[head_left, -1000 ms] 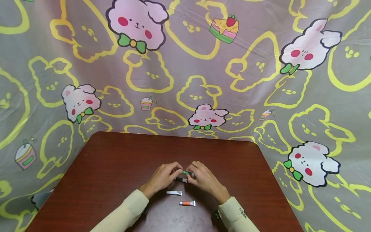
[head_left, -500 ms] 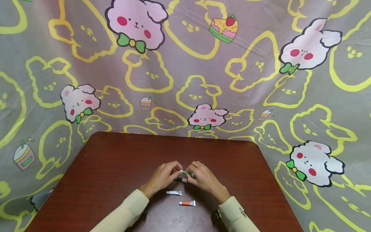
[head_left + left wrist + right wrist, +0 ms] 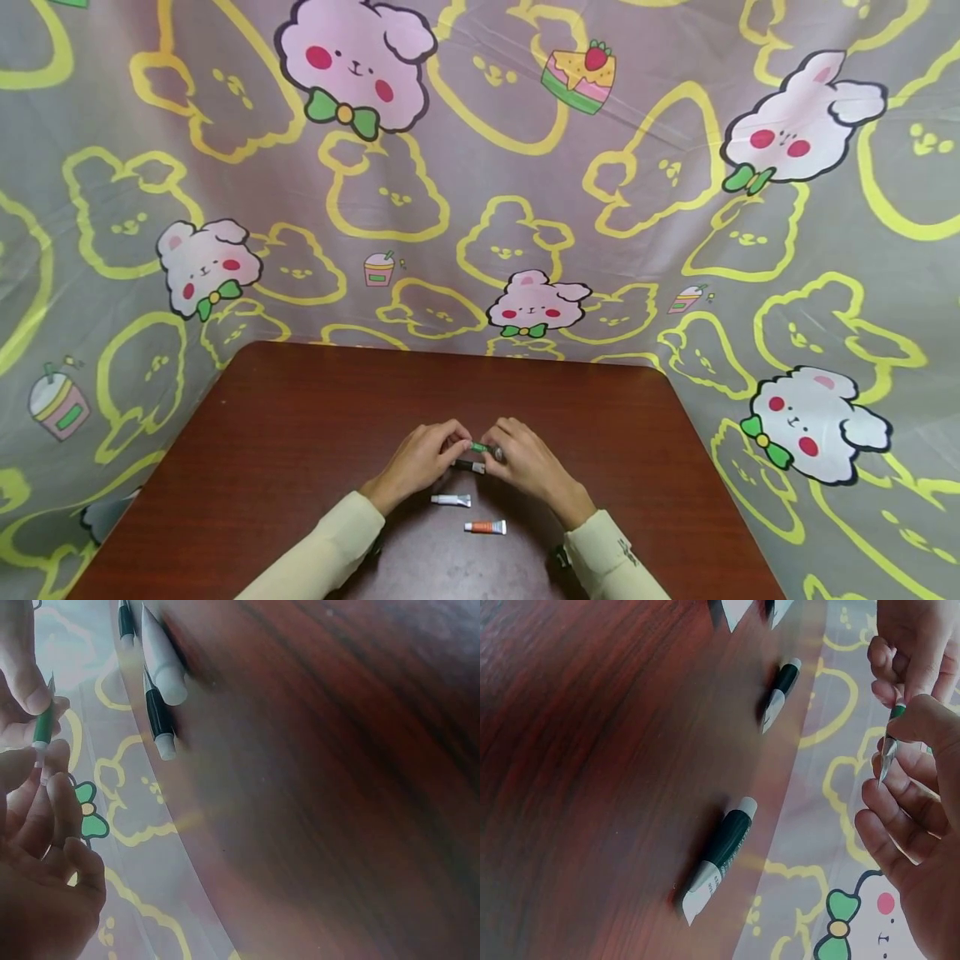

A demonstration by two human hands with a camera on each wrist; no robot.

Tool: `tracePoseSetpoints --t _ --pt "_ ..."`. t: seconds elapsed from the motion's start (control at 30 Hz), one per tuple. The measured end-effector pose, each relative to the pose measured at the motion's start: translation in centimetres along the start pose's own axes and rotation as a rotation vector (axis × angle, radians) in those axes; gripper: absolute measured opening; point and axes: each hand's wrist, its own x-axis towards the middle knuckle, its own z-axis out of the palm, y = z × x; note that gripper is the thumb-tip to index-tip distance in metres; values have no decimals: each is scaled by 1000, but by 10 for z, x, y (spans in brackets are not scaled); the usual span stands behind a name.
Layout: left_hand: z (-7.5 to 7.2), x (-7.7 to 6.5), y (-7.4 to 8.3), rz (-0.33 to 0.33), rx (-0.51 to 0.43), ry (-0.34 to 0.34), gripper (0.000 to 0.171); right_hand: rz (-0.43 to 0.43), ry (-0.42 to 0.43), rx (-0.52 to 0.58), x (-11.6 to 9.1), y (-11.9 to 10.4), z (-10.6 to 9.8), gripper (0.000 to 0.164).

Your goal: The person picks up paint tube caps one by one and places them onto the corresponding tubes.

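Note:
Between both hands is a small green paint tube (image 3: 478, 447), lifted above the table. My left hand (image 3: 423, 454) pinches its white cap end (image 3: 40, 756) with thumb and fingertips. My right hand (image 3: 528, 458) grips the tube's body near the flat silver end (image 3: 887, 756), thumb on one side and fingers behind. Just below the hands in the head view lies a black tube (image 3: 470, 467). Nearer the person are a white tube (image 3: 452, 501) and an orange tube (image 3: 486, 527), both lying flat with caps to the left.
The brown wooden table (image 3: 315, 392) carries the tubes. A dark green tube (image 3: 727, 841) lies on it in the right wrist view. Cloth with cartoon rabbits (image 3: 525, 208) hangs around the table's back and sides.
Both hands stay in place around the green tube, which shifts and tilts only slightly between the fingers. The other tubes lie where they were.

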Motion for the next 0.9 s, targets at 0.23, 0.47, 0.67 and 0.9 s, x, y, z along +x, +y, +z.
tracePoseSetpoints --t 0.23,0.47,0.67,0.9 --pt "-1 0 1 15 -5 -13 15 -8 5 0 0 1 1 13" --pt "0 1 -1 115 54 30 7 -27 15 18 -1 2 2 15" --pt "4 -2 -3 278 176 125 13 -42 -8 34 -1 2 2 12" --pt "6 -4 -4 398 245 202 18 -67 -30 62 0 4 0 6"
